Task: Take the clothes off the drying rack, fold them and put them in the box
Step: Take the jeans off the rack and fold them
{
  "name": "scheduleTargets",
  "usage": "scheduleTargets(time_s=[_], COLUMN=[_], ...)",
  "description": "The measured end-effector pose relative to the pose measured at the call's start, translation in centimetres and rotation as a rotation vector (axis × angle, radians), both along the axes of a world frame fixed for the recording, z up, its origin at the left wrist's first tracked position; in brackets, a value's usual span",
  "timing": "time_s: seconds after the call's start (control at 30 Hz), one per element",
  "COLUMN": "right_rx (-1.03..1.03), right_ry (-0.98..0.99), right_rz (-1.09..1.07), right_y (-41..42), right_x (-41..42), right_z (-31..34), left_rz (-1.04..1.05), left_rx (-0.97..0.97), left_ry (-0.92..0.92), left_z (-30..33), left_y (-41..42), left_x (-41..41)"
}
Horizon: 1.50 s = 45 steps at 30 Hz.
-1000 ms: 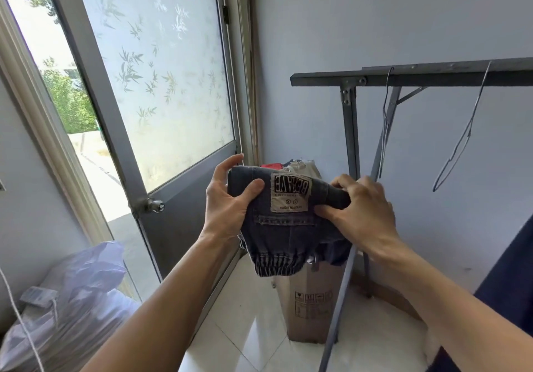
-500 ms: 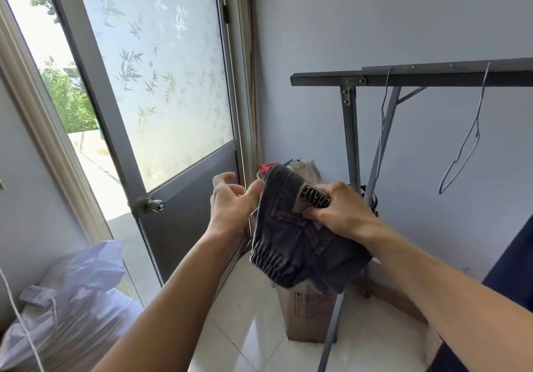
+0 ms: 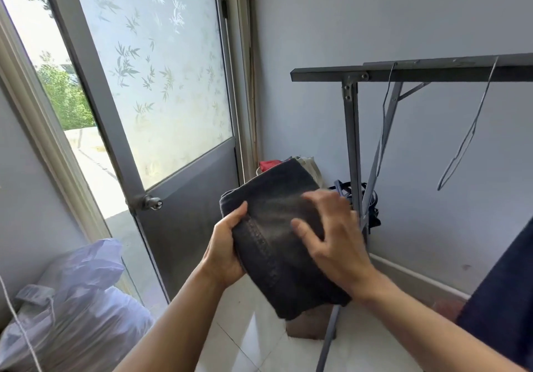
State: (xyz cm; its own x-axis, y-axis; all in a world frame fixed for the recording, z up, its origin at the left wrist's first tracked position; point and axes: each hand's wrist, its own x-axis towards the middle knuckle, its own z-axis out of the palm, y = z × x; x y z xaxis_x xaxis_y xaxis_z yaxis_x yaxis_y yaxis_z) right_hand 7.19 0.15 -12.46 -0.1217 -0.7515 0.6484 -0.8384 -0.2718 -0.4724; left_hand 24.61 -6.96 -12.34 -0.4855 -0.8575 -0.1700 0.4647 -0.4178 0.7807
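A folded pair of dark denim jeans (image 3: 274, 245) is held in front of me, above the cardboard box (image 3: 310, 324). My left hand (image 3: 223, 252) grips the jeans' left edge, thumb on top and fingers underneath. My right hand (image 3: 331, 236) lies flat on the fold with its fingers spread, pressing the cloth. The box stands on the floor in the corner; red and cream clothes (image 3: 288, 164) show at its top behind the jeans. The grey metal drying rack (image 3: 352, 118) stands to the right with two bare wire hangers (image 3: 464, 141).
A door with frosted glass (image 3: 161, 92) stands open at the left, its knob (image 3: 153, 202) near my left hand. White plastic bags (image 3: 75, 299) lie at the lower left. A dark blue cloth (image 3: 507, 299) hangs at the right edge. Dark straps (image 3: 372, 210) hang beside the rack leg.
The jeans were folded over once more, so the waistband label is now hidden. My right hand let go of the waistband and now lies flat on the fold. My left hand took the left edge.
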Motion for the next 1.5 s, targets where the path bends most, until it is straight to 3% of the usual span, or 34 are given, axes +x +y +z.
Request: scheduleTargets(time_s=[0.07, 0.13, 0.2, 0.33, 0.47, 0.6, 0.87, 0.9, 0.97, 1.03, 1.1, 1.23, 1.5], right_rx=[0.204, 0.560, 0.747, 0.760, 0.629, 0.472, 0.566, 0.550, 0.533, 0.548, 0.589, 0.704, 0.920], right_ry=[-0.320, -0.667, -0.931, -1.085, -1.307, -1.310, -1.149, -1.166, -1.239, -1.320, -1.375, -1.395, -1.448], right_rz=[0.004, 0.246, 0.460, 0.569, 0.505, 0.254, -0.001, -0.032, -0.047, -0.045, -0.052, -0.067, -0.129], right_y=[-0.4, -0.3, 0.0, -0.9, -2.8, -5.3, -10.1, -10.5, -11.0, -11.6, -12.3, -13.9, -13.7], right_x=[-1.8, -3.1, -3.6, -3.6, -3.2, -2.2, 1.2, 1.2, 0.8, -0.1, -1.1, -2.3, -4.7], right_z=[1.3, 2.6, 2.5, -1.0, -3.4, -5.5, -11.4, -12.3, -14.0, -15.6, -17.5, -22.6, -35.4], left_rz=[0.007, -0.013, -0.021, -0.032, -0.054, -0.094, 0.283, 0.298, 0.292, 0.202, 0.043, -0.152, -0.204], left_rx=[-0.004, 0.017, 0.016, 0.031, 0.073, 0.024, -0.423, -0.441, -0.451, -0.417, -0.432, -0.438, -0.324], left_ry=[0.040, 0.099, 0.113, 0.073, -0.129, -0.468, -1.141, -1.154, -1.004, -0.797, -0.719, -0.823, -0.931], left_z=[0.1, 0.0, -0.3, -1.4, -3.1, -6.4, -12.3, -13.0, -14.8, -16.9, -19.2, -24.3, -36.8], left_y=[-0.2, -0.5, -0.6, -2.1, -4.4, -5.1, -6.4, -6.7, -7.5, -8.6, -9.4, -10.1, -9.6], left_x=[0.6, 0.8, 0.7, 1.0, 1.0, 0.7, -0.5, -0.6, -0.3, 0.6, 1.3, 1.1, -0.3])
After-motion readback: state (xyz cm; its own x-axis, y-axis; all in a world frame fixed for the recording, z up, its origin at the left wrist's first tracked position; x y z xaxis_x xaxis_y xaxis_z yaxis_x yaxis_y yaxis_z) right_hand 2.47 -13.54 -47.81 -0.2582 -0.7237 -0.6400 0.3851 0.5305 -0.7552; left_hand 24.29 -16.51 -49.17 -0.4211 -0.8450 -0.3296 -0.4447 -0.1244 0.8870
